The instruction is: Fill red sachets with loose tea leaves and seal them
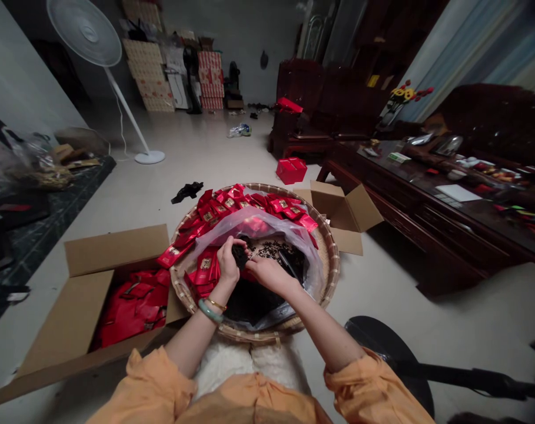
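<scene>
My left hand (pixel 227 259) is cupped around a clump of dark dried tea leaves (pixel 239 257). The fingers of my right hand (pixel 269 273) are pinched together at the clump's right edge; what they hold, if anything, is hidden. Both hands are above a round woven basket (pixel 334 259) lined with a clear plastic bag (pixel 313 259). Loose dark leaves (pixel 271 249) are scattered inside it, beside a dark slim object (pixel 289 264) that I cannot make out. Small red packets (pixel 229 203) lie along the basket's far rim, and more red packets (pixel 205 265) are left of my left hand.
An open cardboard box (pixel 79 312) full of red packets stands at left. Another open carton (pixel 342 212) and a red box (pixel 291 170) are beyond the basket. A dark wooden table (pixel 408 194) is at right, a standing fan (pixel 130 112) at far left, and a black round base (pixel 386 359) nearby.
</scene>
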### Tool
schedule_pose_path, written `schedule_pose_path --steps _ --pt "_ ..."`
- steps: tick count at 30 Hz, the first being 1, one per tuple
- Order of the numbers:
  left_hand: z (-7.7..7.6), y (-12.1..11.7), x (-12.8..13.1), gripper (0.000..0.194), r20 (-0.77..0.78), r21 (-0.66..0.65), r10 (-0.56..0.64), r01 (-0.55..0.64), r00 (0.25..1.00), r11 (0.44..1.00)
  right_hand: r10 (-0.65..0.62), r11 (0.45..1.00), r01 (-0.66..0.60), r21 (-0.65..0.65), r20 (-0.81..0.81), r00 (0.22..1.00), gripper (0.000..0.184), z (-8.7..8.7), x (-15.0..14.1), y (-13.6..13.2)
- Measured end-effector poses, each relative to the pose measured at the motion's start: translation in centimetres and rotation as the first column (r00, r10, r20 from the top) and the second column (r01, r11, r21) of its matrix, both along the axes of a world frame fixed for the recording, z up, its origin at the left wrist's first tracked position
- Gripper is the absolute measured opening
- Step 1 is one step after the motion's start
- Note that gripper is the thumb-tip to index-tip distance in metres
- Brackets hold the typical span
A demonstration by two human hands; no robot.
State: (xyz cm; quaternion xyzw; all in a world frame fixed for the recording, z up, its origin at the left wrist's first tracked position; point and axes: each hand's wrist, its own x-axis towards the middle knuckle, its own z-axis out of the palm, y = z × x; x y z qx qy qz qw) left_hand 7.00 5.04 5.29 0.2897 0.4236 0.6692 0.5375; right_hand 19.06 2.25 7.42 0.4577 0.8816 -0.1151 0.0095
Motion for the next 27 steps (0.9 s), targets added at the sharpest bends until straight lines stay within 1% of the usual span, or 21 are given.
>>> schedule_pose_path --steps 4,7,9,11,15,17,19,21,23,25,27 --pt "-0.6 0.1 -0.2 0.045 -0.180 0.086 0.042 -0.027 0.983 0.996 0.025 1.000 -0.025 -0.005 -0.040 0.999 0.022 -0.3 0.2 0.2" --pt "-0.7 0.1 -0.2 0.051 -0.320 0.125 0.078 -0.040 0.944 0.991 0.035 0.999 -0.035 0.011 -0.049 0.998 0.024 -0.6 0.4 0.3" --pt "-0.8 0.1 -0.1 0.053 -0.377 0.134 0.089 -0.041 0.922 0.990 0.033 0.999 -0.032 0.019 -0.047 0.998 0.025 -0.7 0.6 0.4" --pt "-0.9 0.1 -0.1 0.053 -0.368 0.136 0.088 -0.040 0.926 0.990 0.028 1.000 -0.027 0.014 -0.046 0.999 0.026 -0.8 0.7 0.4" --pt "-1.3 0.1 0.1 0.045 -0.169 0.151 0.072 -0.046 0.983 0.988 0.025 1.000 -0.025 0.001 -0.063 0.998 0.030 -1.1 0.9 0.5" --pt "-1.5 0.2 0.1 0.042 -0.121 0.169 0.080 -0.059 0.989 0.984 0.024 1.000 -0.025 -0.004 -0.068 0.997 0.030 -1.2 0.9 0.5" --pt "-1.7 0.2 0.2 0.041 -0.146 0.170 0.105 -0.080 0.984 0.982 0.022 1.000 -0.023 -0.008 -0.066 0.998 0.029 -1.2 0.8 0.5" --pt "-1.7 0.2 0.1 0.044 -0.207 0.151 0.125 -0.094 0.970 0.984 0.022 1.000 -0.022 -0.004 -0.067 0.997 0.027 -1.1 0.8 0.4" --pt "-1.7 0.1 0.0 0.049 -0.298 0.146 0.138 -0.098 0.945 0.984 0.018 1.000 -0.018 -0.001 -0.068 0.998 0.025 -1.0 0.7 0.4" --pt "-1.7 0.0 0.0 0.053 -0.390 0.170 0.165 -0.105 0.906 0.980 0.013 1.000 -0.013 -0.006 -0.064 0.998 0.023 -0.9 0.7 0.4" --pt "-1.6 0.0 0.0 0.053 -0.423 0.184 0.180 -0.110 0.888 0.977 0.013 1.000 -0.014 -0.006 -0.065 0.998 0.021 -0.8 0.7 0.4"
